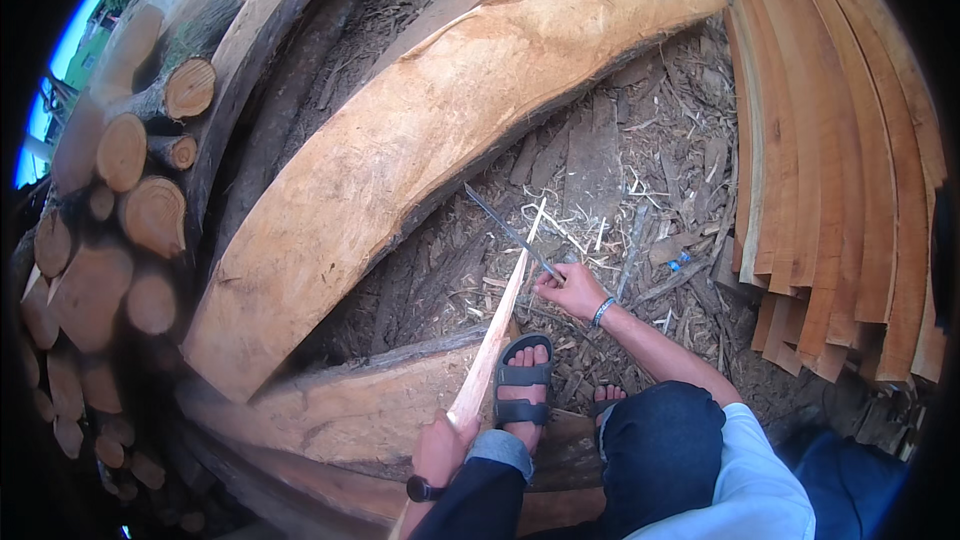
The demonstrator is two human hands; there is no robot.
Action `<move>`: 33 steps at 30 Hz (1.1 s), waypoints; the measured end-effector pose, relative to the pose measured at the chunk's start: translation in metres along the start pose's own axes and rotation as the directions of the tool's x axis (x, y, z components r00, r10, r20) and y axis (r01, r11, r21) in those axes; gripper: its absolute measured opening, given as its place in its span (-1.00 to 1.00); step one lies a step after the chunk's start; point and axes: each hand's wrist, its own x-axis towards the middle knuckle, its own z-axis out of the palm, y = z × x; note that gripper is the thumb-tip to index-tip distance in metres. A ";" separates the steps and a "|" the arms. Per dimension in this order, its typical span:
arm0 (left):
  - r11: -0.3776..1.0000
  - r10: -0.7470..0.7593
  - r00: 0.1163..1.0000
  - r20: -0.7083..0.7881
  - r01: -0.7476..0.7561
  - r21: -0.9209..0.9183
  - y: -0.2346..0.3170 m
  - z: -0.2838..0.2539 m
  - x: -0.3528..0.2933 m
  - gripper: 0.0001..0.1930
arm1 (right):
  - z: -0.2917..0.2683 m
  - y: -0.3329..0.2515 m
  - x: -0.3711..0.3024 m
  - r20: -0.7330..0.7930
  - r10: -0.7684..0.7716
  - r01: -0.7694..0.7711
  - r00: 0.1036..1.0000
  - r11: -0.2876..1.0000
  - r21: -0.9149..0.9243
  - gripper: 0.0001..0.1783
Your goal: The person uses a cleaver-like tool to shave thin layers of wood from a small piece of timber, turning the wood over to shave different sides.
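My left hand (440, 448), with a dark watch at its wrist, is closed around a pale wooden stick (490, 350). The stick slants up and away from me and narrows to a point at its far end. Closed too, my right hand (574, 290) grips a long, thin knife (505, 226), its dark blade pointing away to the left. The blade crosses the stick close to its tip; whether they touch I cannot tell. My fingers hide the knife's handle.
Pale shavings (570, 225) and bark litter the ground ahead. A big curved slab (420, 130) spans the middle, with another slab (350, 405) nearer me. Cut logs (120, 225) are piled at left; sawn planks (825, 170) stack at right. My sandalled foot (523, 385) is beside the stick.
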 end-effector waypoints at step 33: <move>0.737 0.674 0.619 -0.403 -0.596 0.318 0.079 0.158 0.095 -0.58 | 0.000 0.006 0.004 -0.011 -0.052 0.053 0.999 0.995 0.082 -0.80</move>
